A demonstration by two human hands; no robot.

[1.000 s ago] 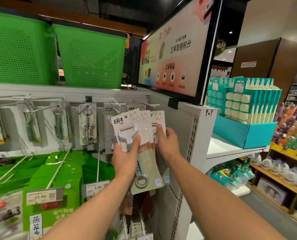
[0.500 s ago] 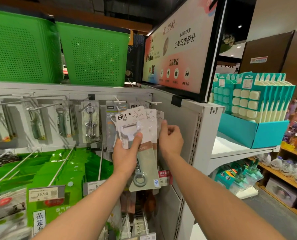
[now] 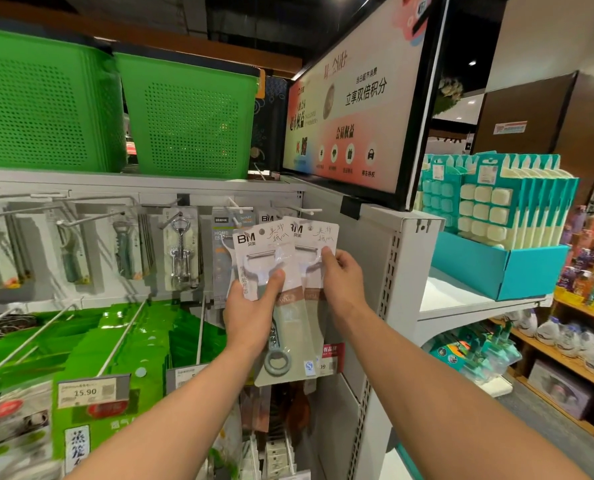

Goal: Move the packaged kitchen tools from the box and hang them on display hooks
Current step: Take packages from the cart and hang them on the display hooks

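Two carded peelers overlap in front of the grey pegboard. My left hand [image 3: 254, 306] grips the front peeler pack [image 3: 259, 244], thumb across its clear blister. My right hand [image 3: 340, 275] pinches the second peeler pack [image 3: 318, 237], which sits slightly behind and to the right. Both packs have white tops with a BM logo and handwriting. Their hang holes are just below a white display hook [image 3: 306, 211] that juts out above them. A second white hook [image 3: 236, 206] stands to the left. The box is out of sight.
Corkscrews [image 3: 179, 249] and other carded tools hang on hooks to the left. Green bags [image 3: 91, 344] hang on long pegs below, with a 15.90 price tag [image 3: 86, 391]. Green baskets [image 3: 188, 116] sit on top. A teal display box [image 3: 496, 265] stands on the right shelf.
Both hands have spread the packs apart sideways, so the rear pack's top now shows to the right of the front one. The packs have risen slightly toward the hooks.
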